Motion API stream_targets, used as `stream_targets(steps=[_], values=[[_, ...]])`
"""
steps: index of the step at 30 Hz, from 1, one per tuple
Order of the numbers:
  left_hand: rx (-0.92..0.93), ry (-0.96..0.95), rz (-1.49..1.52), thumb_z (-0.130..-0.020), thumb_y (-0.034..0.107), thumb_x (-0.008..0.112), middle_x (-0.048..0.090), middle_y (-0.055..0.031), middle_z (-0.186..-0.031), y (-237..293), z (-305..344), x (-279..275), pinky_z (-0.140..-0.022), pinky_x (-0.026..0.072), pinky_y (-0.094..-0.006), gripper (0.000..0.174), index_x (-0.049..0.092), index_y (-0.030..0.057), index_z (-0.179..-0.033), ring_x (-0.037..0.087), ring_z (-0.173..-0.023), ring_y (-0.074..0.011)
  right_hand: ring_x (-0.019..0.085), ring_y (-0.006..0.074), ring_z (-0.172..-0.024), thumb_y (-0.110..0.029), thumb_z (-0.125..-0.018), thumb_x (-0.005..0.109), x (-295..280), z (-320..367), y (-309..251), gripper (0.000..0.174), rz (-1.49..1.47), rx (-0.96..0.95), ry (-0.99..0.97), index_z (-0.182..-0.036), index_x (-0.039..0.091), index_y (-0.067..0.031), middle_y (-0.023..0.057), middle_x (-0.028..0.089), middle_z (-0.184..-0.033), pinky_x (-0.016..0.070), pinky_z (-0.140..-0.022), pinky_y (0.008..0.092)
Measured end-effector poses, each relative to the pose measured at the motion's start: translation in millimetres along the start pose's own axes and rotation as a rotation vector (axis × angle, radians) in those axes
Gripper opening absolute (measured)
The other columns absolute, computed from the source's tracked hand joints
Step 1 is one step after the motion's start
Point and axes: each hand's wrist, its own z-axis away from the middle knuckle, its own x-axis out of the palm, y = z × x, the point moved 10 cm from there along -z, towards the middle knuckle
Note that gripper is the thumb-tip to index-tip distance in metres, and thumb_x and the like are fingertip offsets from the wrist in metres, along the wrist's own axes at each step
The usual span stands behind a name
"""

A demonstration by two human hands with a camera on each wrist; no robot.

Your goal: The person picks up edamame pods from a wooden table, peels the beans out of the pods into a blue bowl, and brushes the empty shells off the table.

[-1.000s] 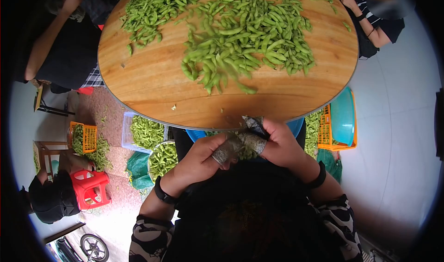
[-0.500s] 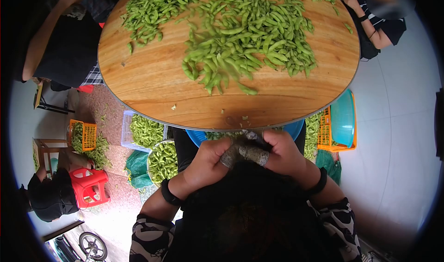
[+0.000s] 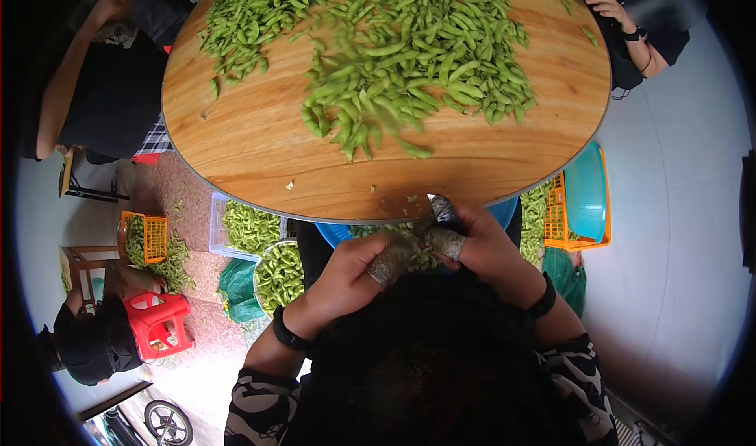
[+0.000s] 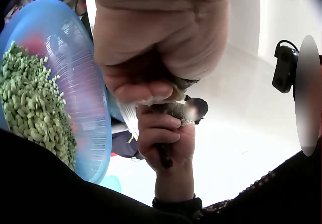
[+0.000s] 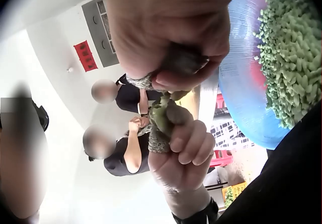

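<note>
My left hand (image 3: 346, 277) pinches a green soybean pod (image 5: 160, 118) between thumb and fingers. Right across from it, my right hand (image 3: 492, 245) holds a small dark tool (image 3: 442, 210) with a silvery end, its fingers curled around it. Grey speckled wrapping (image 3: 447, 245) covers both thumbs. The hands meet in front of my chest, just below the table edge, with fingertips close together at the pod. Under them sits a blue basket (image 4: 75, 48) of shelled green beans (image 4: 35, 116), largely hidden by the hands in the head view.
A round wooden table (image 3: 244, 143) carries heaped green pods (image 3: 417, 60). Around my legs stand a pale crate (image 3: 219, 229), a green sack (image 3: 238, 288) and an orange crate (image 3: 557, 214). A red stool (image 3: 160, 320) is at the left. Other people sit around the table.
Half a second ago my hands were pressed closer together; now they are slightly apart and the tool's silvery end points up toward the table edge. The person at the upper right has moved a hand.
</note>
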Motion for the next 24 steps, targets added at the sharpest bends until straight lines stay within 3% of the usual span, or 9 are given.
stream_targets(steps=[1, 3, 4, 7, 10, 13, 16, 18, 24], values=[[-0.001, -0.001, 0.000, -0.094, 0.008, 0.054, 0.054, -0.0065, -0.068, -2.8, 0.1, -0.1, -0.055, 0.0443, -0.0285, 0.009, 0.059, 0.0016, -0.098, 0.056, -0.060, -0.0180, 0.058, 0.0152, -0.065, -0.009, -0.085, 0.066, -1.0, 1.1, -13.9, 0.018, 0.177, -0.121, 0.031, -0.101, 0.063, -0.0019, 0.0032, 0.060, -0.076, 0.0475, -0.060, 0.0279], [0.294, 0.206, -0.467, -0.084, 0.005, 0.063, 0.058, -0.0112, -0.074, 22.6, 6.0, -13.0, -0.058, 0.0485, -0.0337, 0.012, 0.061, 0.0016, -0.096, 0.061, -0.066, -0.0297, 0.061, 0.0212, -0.069, -0.009, -0.082, 0.067, -0.1, 9.1, -31.7, 0.020, 0.460, -0.295, 0.090, -0.100, 0.063, -0.0015, 0.0070, 0.062, -0.080, 0.0490, -0.064, 0.0306], [0.295, 0.207, -0.468, -0.084, 0.005, 0.063, 0.058, -0.0112, -0.074, 23.8, 4.9, -12.5, -0.058, 0.0485, -0.0337, 0.012, 0.061, 0.0016, -0.096, 0.061, -0.066, -0.0297, 0.063, 0.0272, -0.074, -0.008, -0.080, 0.068, 5.2, 17.9, -48.4, 0.022, 0.743, -0.469, 0.150, -0.100, 0.064, -0.0012, 0.0108, 0.063, -0.084, 0.0506, -0.068, 0.0333], [0.338, 0.461, -0.794, -0.072, 0.002, 0.067, 0.060, -0.0144, -0.086, 43.7, 5.3, -21.9, -0.063, 0.0505, -0.0372, 0.021, 0.062, 0.0030, -0.092, 0.060, -0.073, -0.0359, 0.064, 0.0289, -0.078, -0.005, -0.079, 0.070, 5.5, 29.3, -74.8, 0.022, 0.967, -0.584, 0.282, -0.100, 0.066, -0.0020, 0.0142, 0.064, -0.087, 0.0511, -0.069, 0.0348], [0.459, 0.502, -0.982, -0.067, -0.001, 0.066, 0.060, -0.0165, -0.097, 61.1, -6.4, -8.4, -0.072, 0.0508, -0.0416, 0.023, 0.063, 0.0018, -0.089, 0.060, -0.082, -0.0343, 0.062, 0.0365, -0.080, -0.008, -0.077, 0.069, -15.1, 17.0, -83.1, 0.023, 0.999, -0.541, 0.448, -0.099, 0.065, -0.0031, 0.0167, 0.063, -0.087, 0.0509, -0.068, 0.0411], [0.544, 0.491, -1.164, -0.072, 0.013, 0.058, 0.059, -0.0146, -0.100, 53.2, -26.8, 10.0, -0.078, 0.0466, -0.0405, 0.011, 0.060, 0.0066, -0.081, 0.056, -0.091, -0.0299, 0.062, 0.0369, -0.079, -0.007, -0.075, 0.067, -16.2, -10.4, -90.2, 0.028, 1.132, -0.630, 0.496, -0.103, 0.063, -0.0036, 0.0163, 0.062, -0.089, 0.0513, -0.067, 0.0437], [0.582, 0.511, -1.207, -0.071, 0.013, 0.059, 0.058, -0.0134, -0.097, 52.1, -30.5, 6.5, -0.078, 0.0465, -0.0405, 0.011, 0.058, 0.0075, -0.080, 0.056, -0.088, -0.0297, 0.062, 0.0366, -0.078, -0.008, -0.072, 0.068, -15.0, -30.3, -84.6, 0.031, 1.260, -0.612, 0.502, -0.102, 0.061, -0.0036, 0.0161, 0.061, -0.090, 0.0517, -0.067, 0.0447], [0.499, 0.556, -1.269, -0.070, 0.013, 0.059, 0.057, -0.0129, -0.095, 50.3, -27.6, -14.3, -0.078, 0.0464, -0.0406, 0.012, 0.058, 0.0078, -0.082, 0.056, -0.087, -0.0293, 0.063, 0.0356, -0.077, -0.011, -0.071, 0.069, -16.3, -39.5, -74.8, 0.028, 1.384, -0.479, 0.475, -0.097, 0.061, -0.0037, 0.0156, 0.061, -0.088, 0.0515, -0.066, 0.0448], [0.139, 0.894, -1.419, -0.071, 0.004, 0.064, 0.056, -0.0180, -0.092, 24.5, 28.1, -133.7, -0.076, 0.0471, -0.0455, 0.018, 0.057, 0.0029, -0.088, 0.054, -0.086, -0.0374, 0.063, 0.0345, -0.073, -0.015, -0.073, 0.072, -21.1, -26.5, -69.4, 0.027, 1.271, -0.514, 0.448, -0.094, 0.061, -0.0032, 0.0151, 0.061, -0.081, 0.0511, -0.063, 0.0438]])
